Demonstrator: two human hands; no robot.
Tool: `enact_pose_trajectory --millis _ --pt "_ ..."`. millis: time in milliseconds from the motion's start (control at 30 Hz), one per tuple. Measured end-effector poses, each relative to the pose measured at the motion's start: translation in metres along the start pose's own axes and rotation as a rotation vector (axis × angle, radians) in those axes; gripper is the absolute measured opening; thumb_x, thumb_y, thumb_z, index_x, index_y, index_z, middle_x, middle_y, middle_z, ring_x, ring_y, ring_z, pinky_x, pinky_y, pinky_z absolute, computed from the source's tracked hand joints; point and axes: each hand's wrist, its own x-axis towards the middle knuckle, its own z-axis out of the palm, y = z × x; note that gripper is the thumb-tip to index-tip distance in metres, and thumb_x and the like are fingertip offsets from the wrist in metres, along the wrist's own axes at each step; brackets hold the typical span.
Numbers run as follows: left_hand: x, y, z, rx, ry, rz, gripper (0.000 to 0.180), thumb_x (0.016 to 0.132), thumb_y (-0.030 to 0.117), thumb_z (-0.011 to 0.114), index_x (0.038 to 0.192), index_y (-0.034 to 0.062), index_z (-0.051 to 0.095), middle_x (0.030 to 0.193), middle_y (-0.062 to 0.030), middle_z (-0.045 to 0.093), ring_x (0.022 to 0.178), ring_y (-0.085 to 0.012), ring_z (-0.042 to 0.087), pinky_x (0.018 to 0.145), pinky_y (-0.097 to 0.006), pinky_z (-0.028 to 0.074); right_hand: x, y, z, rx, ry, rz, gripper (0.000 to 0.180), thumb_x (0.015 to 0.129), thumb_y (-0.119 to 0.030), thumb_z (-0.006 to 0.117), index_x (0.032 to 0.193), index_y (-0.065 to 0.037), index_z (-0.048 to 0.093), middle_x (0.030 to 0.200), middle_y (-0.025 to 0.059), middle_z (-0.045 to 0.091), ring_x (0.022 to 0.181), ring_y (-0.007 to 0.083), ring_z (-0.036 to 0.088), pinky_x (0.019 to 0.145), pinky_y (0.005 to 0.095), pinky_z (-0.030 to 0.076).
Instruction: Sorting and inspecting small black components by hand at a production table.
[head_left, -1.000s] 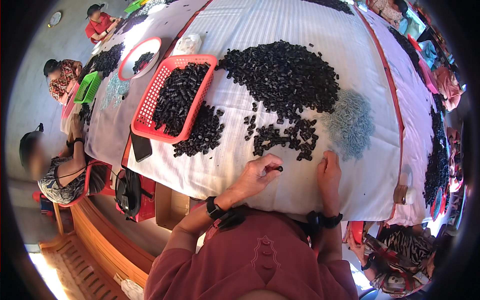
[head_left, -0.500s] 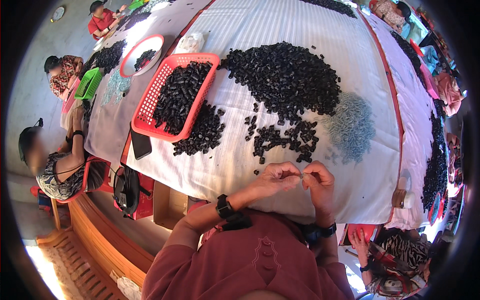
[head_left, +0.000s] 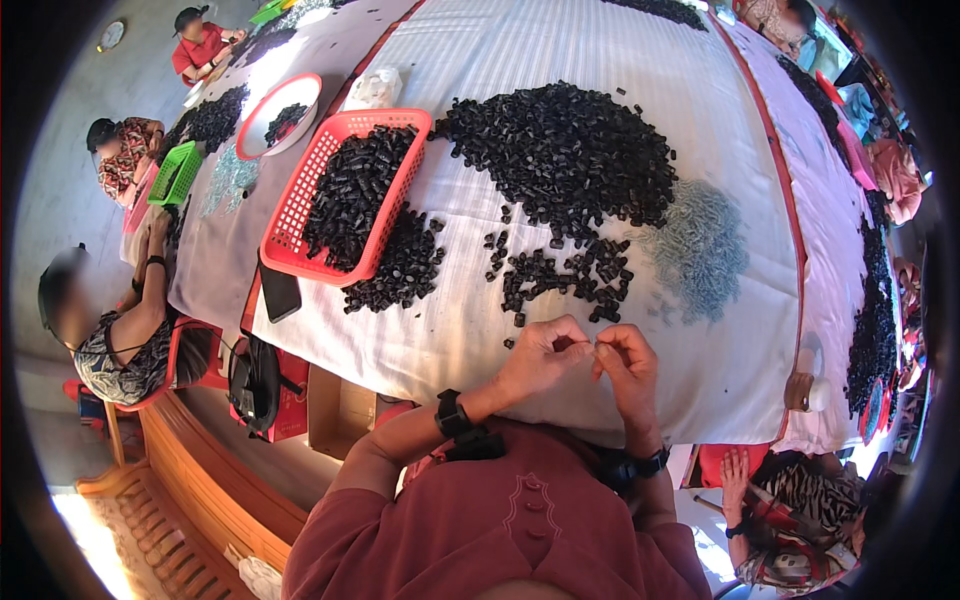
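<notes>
My left hand (head_left: 545,357) and my right hand (head_left: 627,362) meet at the near edge of the white-covered table (head_left: 450,330), fingertips pinched together around a small part that I can barely make out. Just beyond them lies a scatter of small black pieces (head_left: 560,275), and farther off a large heap of the same black pieces (head_left: 565,155). A patch of small pale blue-grey parts (head_left: 700,248) spreads to the right of the scatter.
A red plastic basket (head_left: 290,235) filled with black pieces sits to the left, with more black pieces (head_left: 405,270) piled beside it. A dark phone (head_left: 280,290) lies near the table edge. Other people sit along the left side and at the lower right.
My hands have come off the table surface and drawn together in front of me, fingertips now meeting over the near edge.
</notes>
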Motion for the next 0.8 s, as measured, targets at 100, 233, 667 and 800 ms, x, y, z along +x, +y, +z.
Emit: enact_pose_trajectory --millis 100,233,667,800 --pt "0.001 -0.007 0.0 -0.207 0.012 -0.071 0.005 0.085 0.007 0.063 0.084 0.0024 0.06 0.068 0.0019 0.056 0.061 -0.0039 0.049 0.055 -0.02 0.04 0.002 0.015 -0.009 0.03 0.045 -0.01 0.01 0.087 -0.001 0.052 0.096 -0.001 0.054 0.081 0.0018 0.053 0.061 0.0077 0.051 0.054 0.0212 0.043" --pt "-0.001 -0.003 -0.007 -0.372 -0.041 -0.171 0.007 0.086 0.01 0.063 0.086 0.003 0.062 0.069 0.0008 0.057 0.063 -0.005 0.052 0.057 -0.021 0.043 0.008 0.006 -0.019 -0.41 0.29 -0.151 0.014 0.084 0.0 0.055 0.098 -0.001 0.054 0.086 0.0014 0.054 0.071 0.0067 0.052 0.061 0.022 0.044" --pt "-0.01 0.0 -0.012 -0.258 -0.097 -0.227 0.009 0.085 0.009 0.064 0.09 0.0019 0.062 0.076 0.0012 0.059 0.069 -0.0041 0.052 0.062 -0.02 0.045 0.001 -0.013 0.011 -0.074 -0.123 0.016 0.008 0.088 -0.008 0.057 0.089 0.0 0.056 0.072 0.0005 0.055 0.057 0.0047 0.049 0.05 0.0193 0.041" --pt "-0.01 -0.004 -0.008 -0.221 -0.048 -0.104 0.011 0.085 0.009 0.064 0.093 0.0024 0.063 0.079 0.0006 0.061 0.071 -0.0042 0.053 0.064 -0.02 0.045 0.003 -0.012 0.011 -0.1 -0.113 0.043 0.008 0.087 -0.007 0.057 0.088 0.0 0.056 0.072 0.0005 0.055 0.056 0.0048 0.048 0.049 0.0194 0.041"
